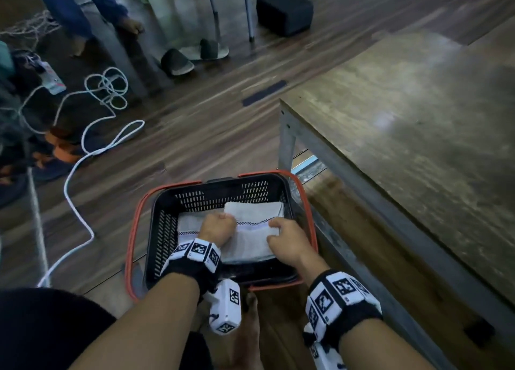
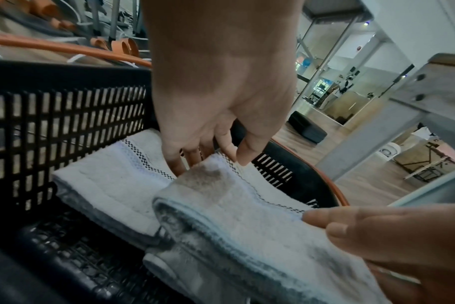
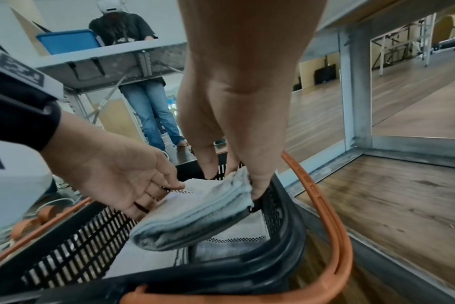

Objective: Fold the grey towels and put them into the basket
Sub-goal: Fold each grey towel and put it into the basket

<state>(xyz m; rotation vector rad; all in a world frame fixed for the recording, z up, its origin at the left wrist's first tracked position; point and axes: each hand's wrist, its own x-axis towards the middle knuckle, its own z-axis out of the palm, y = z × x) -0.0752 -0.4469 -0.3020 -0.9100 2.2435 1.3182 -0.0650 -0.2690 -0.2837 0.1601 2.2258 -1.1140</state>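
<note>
A black basket (image 1: 164,230) with orange handles (image 1: 131,236) stands on the floor beside the table. Both hands reach inside it and hold one folded grey towel (image 1: 250,241) (image 2: 221,216) (image 3: 195,209) just above the bottom. My left hand (image 1: 220,222) (image 2: 210,160) pinches its left edge, thumb on top and fingers beneath. At the towel's right end, my right hand (image 1: 274,230) (image 3: 231,181) pinches it between thumb and fingers. Another folded grey towel (image 1: 189,224) (image 2: 112,174) lies flat at the basket's left. A further one (image 1: 253,208) lies at the back right.
A wooden table (image 1: 404,119) with a metal leg (image 1: 287,146) stands close on the right of the basket. White cable (image 1: 83,160) loops over the floor at left. Slippers (image 1: 178,63), a black box (image 1: 284,10) and another person's legs (image 3: 148,107) are farther off.
</note>
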